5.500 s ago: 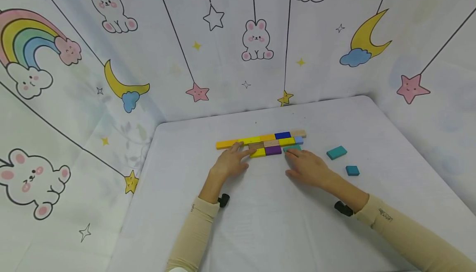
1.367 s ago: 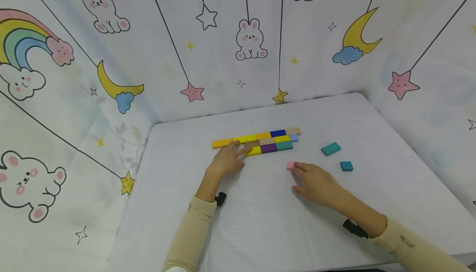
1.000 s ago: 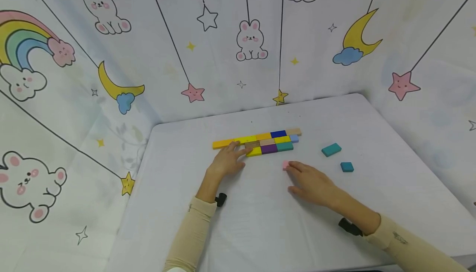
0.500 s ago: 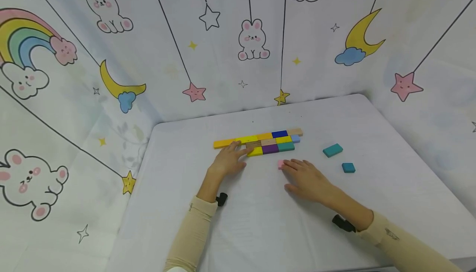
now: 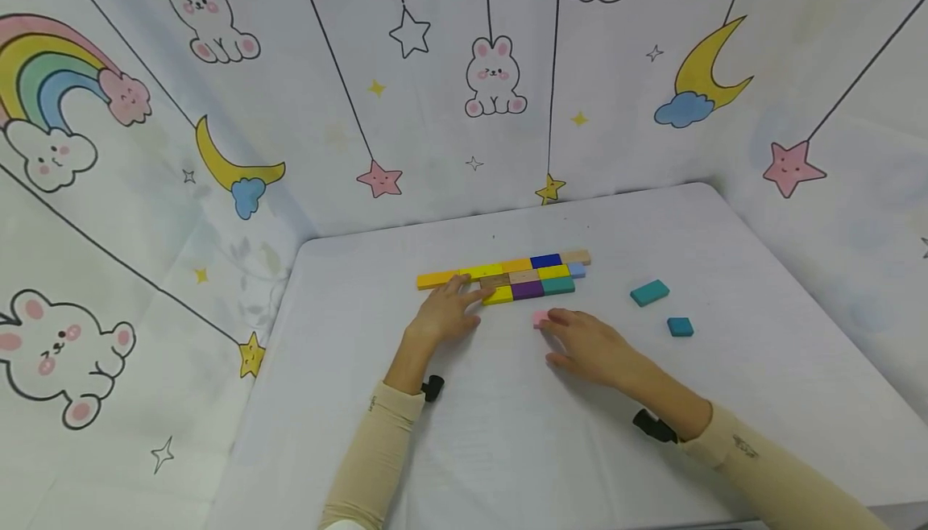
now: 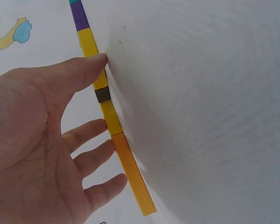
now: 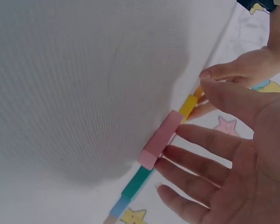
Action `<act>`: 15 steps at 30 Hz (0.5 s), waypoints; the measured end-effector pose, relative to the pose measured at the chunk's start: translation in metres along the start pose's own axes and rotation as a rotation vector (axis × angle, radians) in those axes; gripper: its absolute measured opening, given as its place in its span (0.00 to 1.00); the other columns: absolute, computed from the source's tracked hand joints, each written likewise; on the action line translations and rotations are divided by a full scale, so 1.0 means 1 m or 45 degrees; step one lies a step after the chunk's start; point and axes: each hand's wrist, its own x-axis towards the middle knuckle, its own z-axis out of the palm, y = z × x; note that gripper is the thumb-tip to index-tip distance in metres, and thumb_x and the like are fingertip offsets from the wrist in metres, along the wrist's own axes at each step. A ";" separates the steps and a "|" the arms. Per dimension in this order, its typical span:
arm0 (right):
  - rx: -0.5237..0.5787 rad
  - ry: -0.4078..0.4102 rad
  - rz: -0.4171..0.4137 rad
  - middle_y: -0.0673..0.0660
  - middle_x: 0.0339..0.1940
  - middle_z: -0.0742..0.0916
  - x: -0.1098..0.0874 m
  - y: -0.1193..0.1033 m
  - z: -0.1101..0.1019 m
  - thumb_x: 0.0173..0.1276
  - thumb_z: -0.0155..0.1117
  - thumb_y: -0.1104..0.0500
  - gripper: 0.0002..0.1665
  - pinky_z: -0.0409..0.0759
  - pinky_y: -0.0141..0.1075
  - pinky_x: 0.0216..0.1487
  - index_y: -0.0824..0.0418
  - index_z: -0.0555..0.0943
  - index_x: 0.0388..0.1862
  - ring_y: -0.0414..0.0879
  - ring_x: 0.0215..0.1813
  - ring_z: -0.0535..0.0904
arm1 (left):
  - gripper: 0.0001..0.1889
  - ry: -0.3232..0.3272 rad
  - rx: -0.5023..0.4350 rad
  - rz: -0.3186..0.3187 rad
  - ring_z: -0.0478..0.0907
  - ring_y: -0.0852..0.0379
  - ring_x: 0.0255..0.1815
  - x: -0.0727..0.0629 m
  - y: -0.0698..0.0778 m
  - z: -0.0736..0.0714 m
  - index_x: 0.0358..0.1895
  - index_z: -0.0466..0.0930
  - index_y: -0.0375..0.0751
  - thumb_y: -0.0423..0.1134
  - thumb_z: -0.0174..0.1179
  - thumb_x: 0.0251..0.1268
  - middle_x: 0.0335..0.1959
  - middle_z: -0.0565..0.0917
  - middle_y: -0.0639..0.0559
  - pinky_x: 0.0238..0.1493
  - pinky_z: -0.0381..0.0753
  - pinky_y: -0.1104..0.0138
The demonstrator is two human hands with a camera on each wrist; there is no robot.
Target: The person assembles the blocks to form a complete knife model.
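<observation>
Flat coloured blocks lie in three stepped rows on the white cloth, including an orange block (image 5: 437,279), a purple block (image 5: 527,290) and a teal block (image 5: 558,284) ending the nearest row. My left hand (image 5: 444,312) rests at the left part of these rows, its fingertips along the blocks and its thumb at the near yellow block (image 5: 499,296). In front of the nearest row is a pink block (image 7: 161,140). The extended fingers of my right hand (image 5: 598,349) touch its far side, while the thumb stands apart from it.
Two loose teal blocks, a longer one (image 5: 649,292) and a shorter one (image 5: 680,326), lie to the right of my right hand. A printed fabric backdrop (image 5: 435,127) rises behind and beside the white-covered table (image 5: 348,433).
The teal block, earlier under my right fingers with a gap beside the purple block, now sits against it. My right hand has since slid the pink block leftward. My left hand has stayed put.
</observation>
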 end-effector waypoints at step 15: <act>-0.020 -0.003 -0.038 0.63 0.74 0.78 0.008 -0.007 0.002 0.68 0.75 0.44 0.39 0.69 0.61 0.74 0.56 0.77 0.74 0.61 0.75 0.72 | 0.31 0.004 -0.040 0.003 0.58 0.39 0.82 -0.001 -0.001 -0.001 0.81 0.64 0.68 0.50 0.59 0.79 0.84 0.57 0.43 0.81 0.57 0.44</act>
